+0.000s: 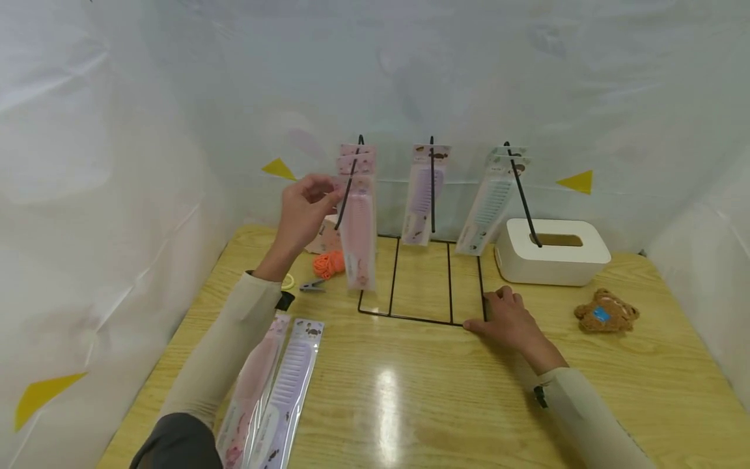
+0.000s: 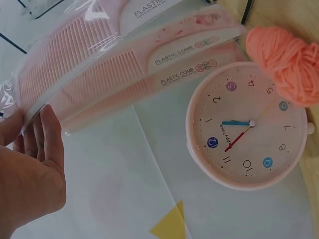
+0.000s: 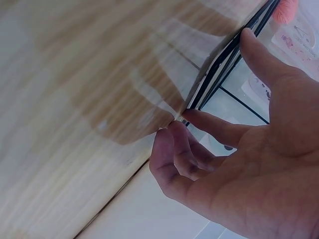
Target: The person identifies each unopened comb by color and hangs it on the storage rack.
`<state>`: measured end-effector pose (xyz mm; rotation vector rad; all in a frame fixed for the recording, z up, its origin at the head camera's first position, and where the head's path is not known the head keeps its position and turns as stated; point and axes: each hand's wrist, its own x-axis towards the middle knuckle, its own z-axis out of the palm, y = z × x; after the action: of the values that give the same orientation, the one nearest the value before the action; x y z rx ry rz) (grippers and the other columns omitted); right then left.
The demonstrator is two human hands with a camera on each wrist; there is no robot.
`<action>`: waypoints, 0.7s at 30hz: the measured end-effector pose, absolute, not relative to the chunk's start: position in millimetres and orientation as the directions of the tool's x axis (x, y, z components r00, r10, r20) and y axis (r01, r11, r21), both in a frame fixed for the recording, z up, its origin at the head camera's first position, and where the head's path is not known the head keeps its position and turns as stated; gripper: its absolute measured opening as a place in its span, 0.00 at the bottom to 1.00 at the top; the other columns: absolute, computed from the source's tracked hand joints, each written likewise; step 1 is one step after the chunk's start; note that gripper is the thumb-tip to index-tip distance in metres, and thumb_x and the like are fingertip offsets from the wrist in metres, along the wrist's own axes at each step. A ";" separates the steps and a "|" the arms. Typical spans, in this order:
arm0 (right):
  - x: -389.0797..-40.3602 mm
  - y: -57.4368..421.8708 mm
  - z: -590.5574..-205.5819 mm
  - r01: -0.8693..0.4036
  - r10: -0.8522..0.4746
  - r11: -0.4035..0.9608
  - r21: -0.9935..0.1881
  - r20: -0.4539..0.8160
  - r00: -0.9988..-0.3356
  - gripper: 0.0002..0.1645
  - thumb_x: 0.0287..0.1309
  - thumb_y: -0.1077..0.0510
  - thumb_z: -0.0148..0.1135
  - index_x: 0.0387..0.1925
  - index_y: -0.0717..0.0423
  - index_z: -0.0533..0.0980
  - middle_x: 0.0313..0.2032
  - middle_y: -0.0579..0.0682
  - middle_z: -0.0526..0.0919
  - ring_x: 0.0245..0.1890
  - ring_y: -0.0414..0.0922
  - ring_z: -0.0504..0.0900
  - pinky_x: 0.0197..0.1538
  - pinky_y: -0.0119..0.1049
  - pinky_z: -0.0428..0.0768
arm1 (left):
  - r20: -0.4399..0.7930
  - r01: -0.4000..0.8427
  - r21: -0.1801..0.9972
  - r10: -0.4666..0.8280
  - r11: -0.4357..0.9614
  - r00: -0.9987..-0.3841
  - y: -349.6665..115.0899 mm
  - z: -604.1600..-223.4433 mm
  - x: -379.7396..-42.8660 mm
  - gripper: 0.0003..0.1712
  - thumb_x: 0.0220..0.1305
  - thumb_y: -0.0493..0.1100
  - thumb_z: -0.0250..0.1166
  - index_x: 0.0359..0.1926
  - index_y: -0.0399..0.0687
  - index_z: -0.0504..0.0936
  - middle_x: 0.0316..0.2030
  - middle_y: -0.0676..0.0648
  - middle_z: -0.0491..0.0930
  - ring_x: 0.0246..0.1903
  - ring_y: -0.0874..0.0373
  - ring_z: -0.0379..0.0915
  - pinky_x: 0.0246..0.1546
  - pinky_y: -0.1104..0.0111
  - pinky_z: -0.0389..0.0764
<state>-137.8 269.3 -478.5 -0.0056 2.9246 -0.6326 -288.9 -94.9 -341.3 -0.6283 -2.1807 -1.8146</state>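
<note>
Thumb and fingers of my left hand (image 1: 306,207) pinch the upper edge of the front packaged pink comb (image 1: 357,228), which hangs at the left prong of a black wire rack (image 1: 420,319). Behind it hang more pink comb packs, their "PLASTIC COMB" labels showing in the left wrist view. A packaged purple comb (image 1: 423,195) hangs on the middle prong, and packaged green combs (image 1: 489,202) on the right one. My right hand (image 1: 512,324) holds the rack's front right corner. Its thumb (image 3: 254,47) touches the front wire, with the index fingertip at the side wire.
Pink and purple comb packs (image 1: 290,384) lie front left. Orange yarn (image 1: 328,264), a grey clip (image 1: 312,285) and a pink clock (image 2: 249,174) are near the rack's left side. A white tissue box (image 1: 551,267) and brown plush toy (image 1: 606,312) stand right. White sheeting surrounds the table.
</note>
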 end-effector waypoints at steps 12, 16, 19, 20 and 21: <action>-134.9 265.9 -477.5 0.017 -0.042 0.910 -0.415 -0.134 -0.990 0.52 0.58 0.37 0.69 0.64 0.76 0.65 0.58 0.73 0.65 0.54 0.69 0.66 0.48 0.64 0.75 | 0.413 0.433 0.895 0.168 0.106 -0.895 -89.2 -333.5 -302.3 0.11 0.66 0.34 0.67 0.47 0.31 0.82 0.35 0.51 0.83 0.35 0.52 0.83 0.36 0.68 0.86; -133.9 265.6 -475.8 0.017 -0.044 0.910 -0.415 -0.136 -0.990 0.52 0.58 0.37 0.69 0.64 0.77 0.65 0.57 0.73 0.64 0.55 0.70 0.66 0.48 0.64 0.75 | 0.398 0.426 0.896 0.201 0.125 -0.895 -89.3 -322.2 -289.2 0.12 0.67 0.34 0.66 0.48 0.28 0.80 0.37 0.47 0.83 0.37 0.52 0.83 0.39 0.67 0.86; -133.8 265.8 -475.1 0.018 -0.044 0.910 -0.414 -0.139 -0.989 0.52 0.59 0.38 0.69 0.64 0.77 0.65 0.58 0.74 0.64 0.55 0.70 0.65 0.48 0.64 0.75 | 0.381 0.418 0.896 0.226 0.152 -0.897 -91.4 -315.8 -281.2 0.13 0.68 0.35 0.65 0.50 0.30 0.80 0.40 0.42 0.84 0.42 0.44 0.82 0.42 0.62 0.86; -133.9 265.8 -475.1 0.018 -0.043 0.910 -0.413 -0.139 -0.989 0.51 0.59 0.38 0.69 0.64 0.77 0.65 0.58 0.74 0.64 0.55 0.70 0.65 0.48 0.64 0.75 | 0.376 0.418 0.893 0.233 0.165 -0.897 -92.5 -314.6 -279.4 0.14 0.68 0.36 0.66 0.50 0.31 0.81 0.42 0.41 0.84 0.44 0.41 0.81 0.43 0.61 0.86; -134.0 266.2 -474.8 0.017 -0.044 0.911 -0.413 -0.139 -0.989 0.52 0.59 0.38 0.68 0.64 0.77 0.65 0.58 0.74 0.64 0.55 0.70 0.65 0.48 0.64 0.75 | 0.373 0.419 0.890 0.241 0.178 -0.896 -93.8 -313.6 -277.8 0.14 0.68 0.36 0.66 0.51 0.32 0.81 0.43 0.39 0.84 0.45 0.40 0.81 0.44 0.61 0.85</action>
<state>-134.0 266.2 -474.8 -0.0209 2.9278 -0.6350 -277.8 -93.8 -313.6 -0.6479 -2.2939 -1.8120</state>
